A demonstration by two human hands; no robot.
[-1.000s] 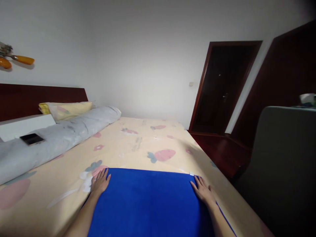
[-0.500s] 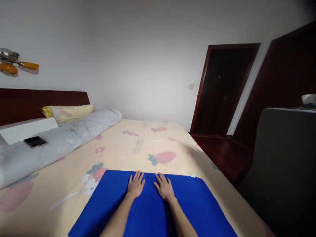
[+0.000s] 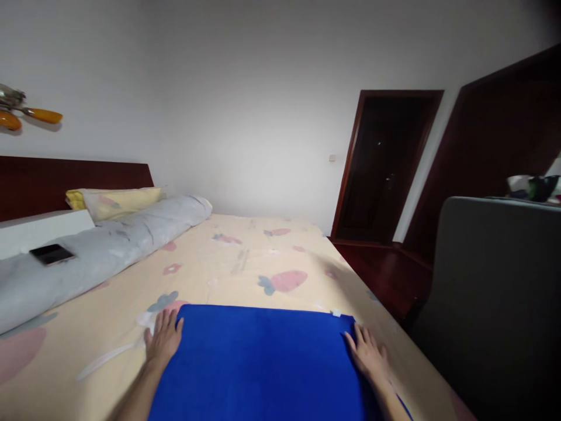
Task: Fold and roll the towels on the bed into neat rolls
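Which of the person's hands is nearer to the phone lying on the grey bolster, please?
Left. The left hand lies flat at the left edge of the blue cloth, toward the phone; the right hand rests at its right edge, farther off.

You face plain white wall (image 3: 245,105) across upper frame, softly lit. Dark wood headboard (image 3: 74,181) at left edge; orange wall lamp (image 3: 26,111) above it, upper left. Bed (image 3: 245,257) with cream fruit-print sheet fills your centre; grey rolled quilt (image 3: 109,245) and yellow pillow (image 3: 114,200) along its left side. Dark doorway (image 3: 385,169) right of centre, dark wood panel (image 3: 499,140) beside it, reddish wood floor (image 3: 377,275) below. Grey chair back (image 3: 495,304) at lower right.
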